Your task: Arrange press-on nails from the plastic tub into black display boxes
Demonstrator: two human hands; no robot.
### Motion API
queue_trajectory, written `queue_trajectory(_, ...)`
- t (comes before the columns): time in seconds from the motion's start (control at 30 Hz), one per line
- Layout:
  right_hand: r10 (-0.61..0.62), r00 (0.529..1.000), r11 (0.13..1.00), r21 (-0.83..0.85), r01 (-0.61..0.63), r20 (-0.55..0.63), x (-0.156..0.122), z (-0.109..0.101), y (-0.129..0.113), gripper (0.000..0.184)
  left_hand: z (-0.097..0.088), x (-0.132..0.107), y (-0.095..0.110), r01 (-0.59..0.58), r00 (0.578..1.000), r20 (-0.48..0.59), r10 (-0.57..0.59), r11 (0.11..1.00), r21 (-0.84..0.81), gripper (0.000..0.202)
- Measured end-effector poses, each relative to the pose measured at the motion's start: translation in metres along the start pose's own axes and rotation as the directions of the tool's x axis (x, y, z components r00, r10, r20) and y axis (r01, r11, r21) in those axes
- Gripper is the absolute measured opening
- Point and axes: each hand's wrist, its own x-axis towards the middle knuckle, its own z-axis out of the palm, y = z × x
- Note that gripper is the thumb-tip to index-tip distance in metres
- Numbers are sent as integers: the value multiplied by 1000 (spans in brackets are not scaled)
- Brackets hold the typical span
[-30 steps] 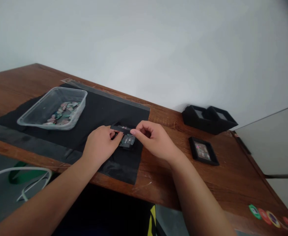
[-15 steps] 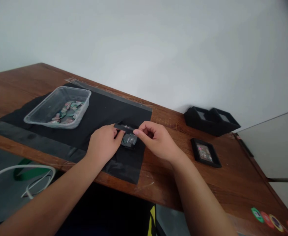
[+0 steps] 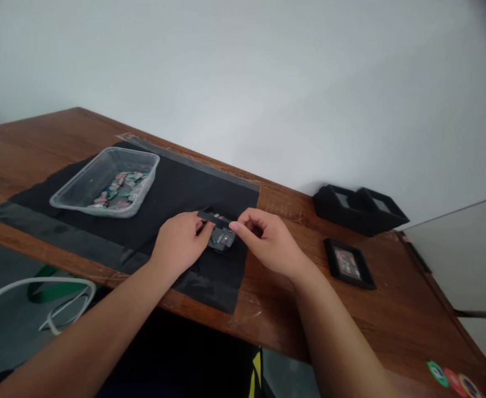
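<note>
Two bare hands work close together over the near part of the bench [image 3: 284,326]: the left hand [image 3: 181,241] pinches the left end of one narrow black strip [image 3: 217,219] between thumb and fingers, and the right hand [image 3: 270,241] pinches its right end the same way. Just beneath the strip sits one dark assembly [image 3: 223,240] with grey-green pieces in it; whether the two are joined I can't tell. It lies toward the right end of one black sheet [image 3: 177,185]. Farther left on that sheet stands one clear plastic tub [image 3: 63,205] with a heap of green, pink and grey pieces [image 3: 122,190], too jumbled to count. To the right lies one black frame [image 3: 331,257] around a colourful picture, and beyond it, against the wall, two black boxes [image 3: 338,218] side by side. At the near right corner I count four round stickers [image 3: 438,375], the last cut off; their markings are too small to read.
</note>
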Motion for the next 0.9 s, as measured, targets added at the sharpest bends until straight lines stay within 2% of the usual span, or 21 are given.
queue_trajectory(0.17,14,1000,1000,-2,-14,21,0,0,-2,34,0,0,-1,-53,998,37,56,997,-63,29)
queue_trajectory(0.47,19,1000,1000,-8,-19,21,0,1,-2,34,2,1,4,43,998,45,-45,998,41,31)
queue_trajectory(0.67,10,1000,1000,-20,-10,13,-1,1,-2,33,1,-2,7,7,1000,-8,-6,992,125,27)
queue_trajectory(0.77,-2,1000,999,-33,3,14,-1,1,-2,33,0,-2,7,30,999,-28,-27,995,95,31)
queue_trajectory(0.9,-22,1000,999,-48,23,16,-1,-1,-3,33,-4,-1,7,115,993,-23,-115,993,-8,34)
